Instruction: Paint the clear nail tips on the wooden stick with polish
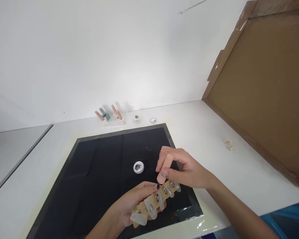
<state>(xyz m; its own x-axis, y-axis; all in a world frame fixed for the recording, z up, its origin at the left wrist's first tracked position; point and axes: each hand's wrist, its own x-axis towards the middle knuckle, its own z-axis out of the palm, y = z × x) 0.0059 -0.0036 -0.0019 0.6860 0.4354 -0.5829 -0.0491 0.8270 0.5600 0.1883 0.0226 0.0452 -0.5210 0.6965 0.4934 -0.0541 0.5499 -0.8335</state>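
Right grip [185, 168] pinched a peach handle [166, 163]; left grip [139, 195] clasped a wooden strip [153, 200].
Tilting the strip could have knocked its clear nail tips [151, 209] into the handle.

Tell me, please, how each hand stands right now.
Left hand: closed, holding the wooden strip with nail tips.
Right hand: closed, holding the peach handle.
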